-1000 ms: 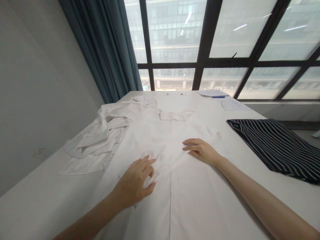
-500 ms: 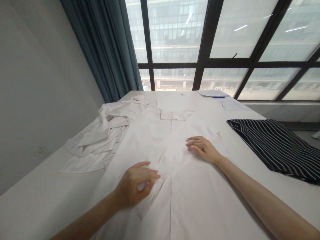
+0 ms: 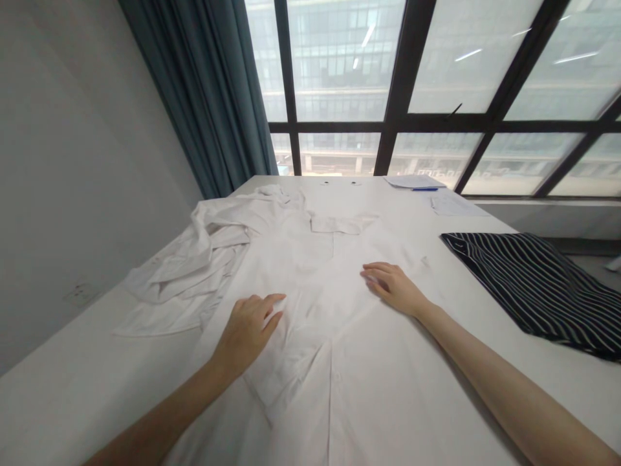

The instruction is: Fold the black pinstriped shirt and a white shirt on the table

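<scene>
A white shirt (image 3: 383,375) lies spread flat on the white table, its collar (image 3: 337,224) toward the window and its button placket running toward me. Over the shirt's left part is my left hand (image 3: 245,333), thumb and forefinger apart, with nothing visible between them. Beneath and beside it the cloth is creased, and a sleeve or fold lies slanting there. My right hand (image 3: 395,289) rests on the right chest area of the shirt, its fingers loosely bent and apart, holding nothing.
A crumpled white garment (image 3: 213,249) lies left of the shirt. At the right edge is a black striped garment (image 3: 538,285). Papers (image 3: 414,181) and a blue pen (image 3: 425,189) are at the far right, by the window. A wall and curtain (image 3: 208,97) bound the left side.
My left hand has moved left and away from me, off the creased cloth near the placket, and its thumb and forefinger are spread. My right hand has barely moved.
</scene>
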Demonstrator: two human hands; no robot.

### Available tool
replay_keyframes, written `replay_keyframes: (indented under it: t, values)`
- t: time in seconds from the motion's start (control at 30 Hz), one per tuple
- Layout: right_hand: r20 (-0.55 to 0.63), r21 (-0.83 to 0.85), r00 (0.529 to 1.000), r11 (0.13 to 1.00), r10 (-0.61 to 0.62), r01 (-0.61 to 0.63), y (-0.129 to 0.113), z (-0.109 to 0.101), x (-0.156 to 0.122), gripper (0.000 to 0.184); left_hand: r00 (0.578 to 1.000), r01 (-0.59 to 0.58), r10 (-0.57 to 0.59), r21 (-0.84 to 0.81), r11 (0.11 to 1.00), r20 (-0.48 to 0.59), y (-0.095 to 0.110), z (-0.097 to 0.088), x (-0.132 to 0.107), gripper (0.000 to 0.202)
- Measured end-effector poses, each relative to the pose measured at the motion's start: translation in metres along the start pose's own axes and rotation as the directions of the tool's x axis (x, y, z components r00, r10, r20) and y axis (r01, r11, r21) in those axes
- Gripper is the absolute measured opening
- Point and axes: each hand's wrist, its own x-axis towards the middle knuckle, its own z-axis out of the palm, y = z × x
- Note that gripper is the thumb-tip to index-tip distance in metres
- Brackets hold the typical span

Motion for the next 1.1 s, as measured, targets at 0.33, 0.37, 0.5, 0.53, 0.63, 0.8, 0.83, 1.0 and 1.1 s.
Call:
replay_keyframes:
  t: [0.33, 0.37, 0.5, 0.53, 0.63, 0.8, 0.83, 1.0, 1.1]
  values:
    - [0.024, 0.048, 0.996, 0.995, -0.087, 0.085, -0.001, 0.0, -0.001, 0.029, 1.0, 0.013, -0.013, 0.012, 1.0, 0.026, -0.008, -0.007, 0.005, 0.023]
    - [0.026, 0.05, 0.996, 0.995, -0.087, 0.085, -0.001, 0.0, 0.0, 0.029, 0.999, -0.032, 0.031, 0.058, 0.998, 0.005, -0.007, -0.006, 0.004, 0.024]
    - [0.089, -0.001, 0.993, 0.997, -0.077, 0.077, -0.002, 0.0, 0.0, 0.036, 0.958, -0.279, 0.285, 0.107, 0.954, -0.038, 0.006, -0.004, -0.004, 0.029]
    - [0.114, -0.024, 0.991, 0.997, -0.07, 0.073, -0.003, 0.0, 0.0, 0.039, 0.932, -0.361, 0.361, 0.072, 0.93, 0.013, 0.01, -0.004, -0.006, 0.029]
    - [0.183, -0.072, 0.982, 0.995, -0.053, 0.067, -0.007, -0.001, -0.001, 0.045, 0.821, -0.524, 0.524, -0.064, 0.849, 0.228, 0.021, -0.004, -0.012, 0.04]
    - [0.282, -0.035, 0.957, 0.996, -0.066, 0.078, -0.018, -0.005, 0.0, 0.053, 0.764, -0.52, 0.529, -0.133, 0.844, 0.37, 0.026, -0.008, -0.013, 0.053]
    - [0.291, -0.022, 0.954, 0.997, -0.067, 0.077, -0.019, -0.006, 0.0, 0.054, 0.764, -0.52, 0.533, -0.141, 0.842, 0.363, 0.026, -0.009, -0.013, 0.053]
    - [0.318, 0.043, 0.944, 0.996, -0.093, 0.083, -0.03, -0.004, 0.004, 0.055, 0.78, -0.512, 0.531, -0.151, 0.846, 0.332, 0.025, -0.009, -0.012, 0.054]
    - [0.33, 0.047, 0.937, 0.993, -0.114, 0.104, -0.034, 0.002, 0.011, 0.05, 0.777, -0.509, 0.527, -0.15, 0.848, 0.344, 0.024, -0.008, -0.013, 0.055]
